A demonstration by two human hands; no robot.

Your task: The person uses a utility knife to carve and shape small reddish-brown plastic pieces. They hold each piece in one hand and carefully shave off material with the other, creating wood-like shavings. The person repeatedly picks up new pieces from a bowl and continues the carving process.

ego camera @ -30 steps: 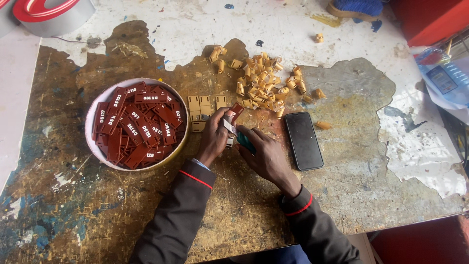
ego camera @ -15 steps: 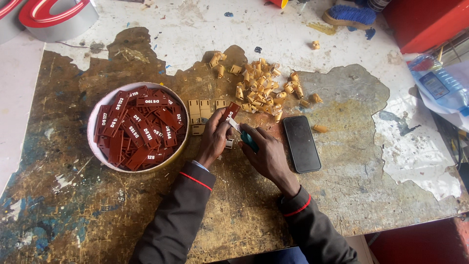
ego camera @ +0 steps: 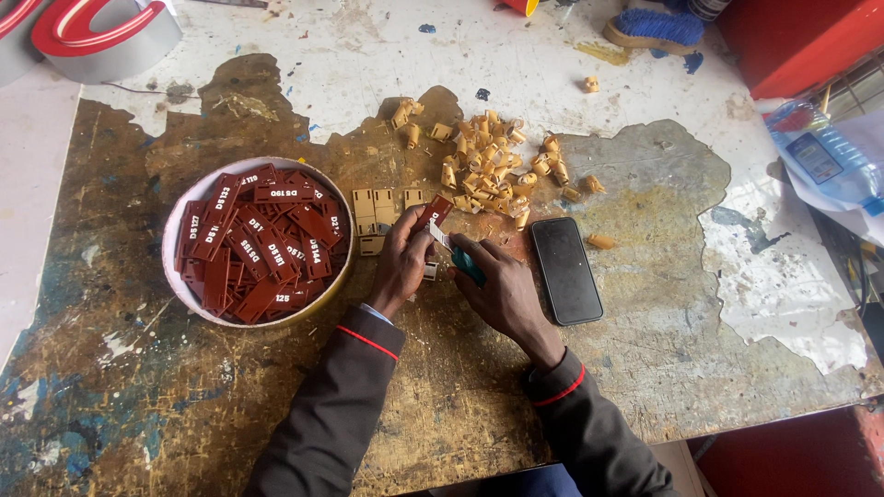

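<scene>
Since a second ago your hands have hardly shifted; both stay at the table's middle with the dark red tag now tilted up toward 1 o'clock. Your left hand [ego camera: 402, 262] pinches that dark red tag [ego camera: 433, 213] by its lower end. Your right hand [ego camera: 497, 290] is closed around a teal-handled knife [ego camera: 463, 260], its pale blade touching the tag. At 9 o'clock from your hands sits a round bowl [ego camera: 175, 241] full of similar tags. Curled tan peelings [ego camera: 488, 170] lie at 12 o'clock, and a black phone [ego camera: 565, 270] rests just beside your right hand at 3 o'clock.
</scene>
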